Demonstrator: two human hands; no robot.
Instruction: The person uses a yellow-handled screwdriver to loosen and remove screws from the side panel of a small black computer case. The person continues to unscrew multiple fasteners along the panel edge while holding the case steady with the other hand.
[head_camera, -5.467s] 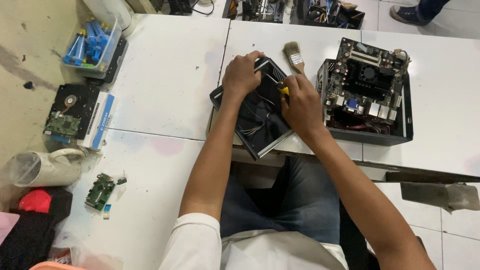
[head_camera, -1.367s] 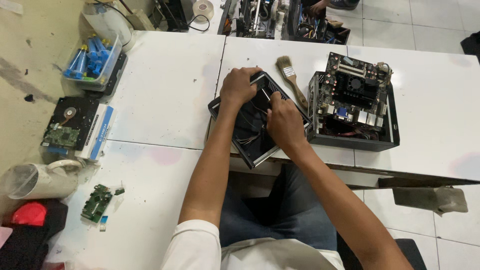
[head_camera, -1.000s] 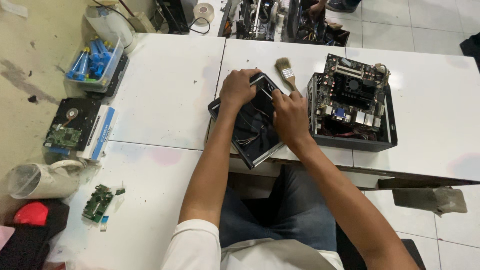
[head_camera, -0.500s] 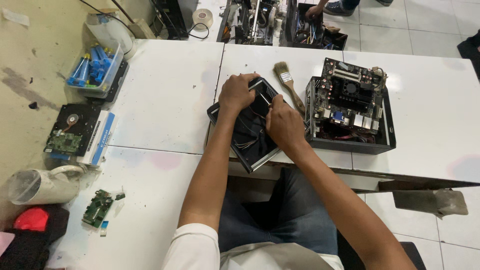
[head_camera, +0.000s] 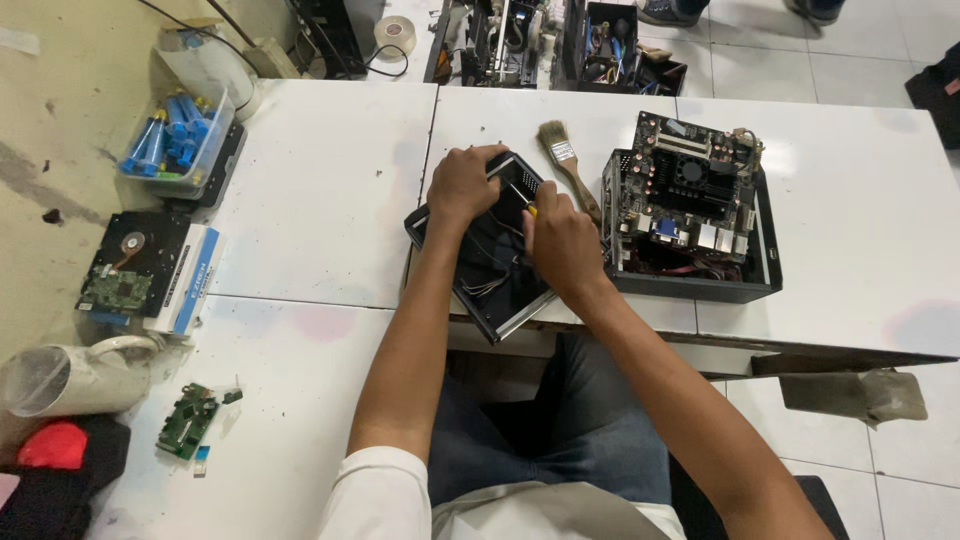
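Both hands work on a black panel (head_camera: 490, 265) lying tilted at the near edge of the white bench (head_camera: 320, 190), its lower corner jutting past the edge above the person's lap. Left hand (head_camera: 462, 185) is curled over the panel's far corner at about 11 o'clock, fingers wrapped on the rim and holding it down. Right hand (head_camera: 562, 243) is closed around a small tool with a yellow handle (head_camera: 531, 211), of which only a sliver shows at the knuckles; its tip is hidden, pointing into the panel where thin wires (head_camera: 492, 285) run across the dark surface.

Just beside the right hand at 3 o'clock sits an open black computer case (head_camera: 690, 210) with its circuit board and fan exposed. A paintbrush (head_camera: 566, 165) lies between panel and case, at 12 o'clock from the right hand. Well apart at 9 o'clock, a bare hard drive (head_camera: 128, 268) rests on a blue-and-white box. A clear tub of blue tubes (head_camera: 175, 140) stands at 10 o'clock. A small green board (head_camera: 186, 422) lies at 8 o'clock, near a clear plastic jug (head_camera: 65, 380).
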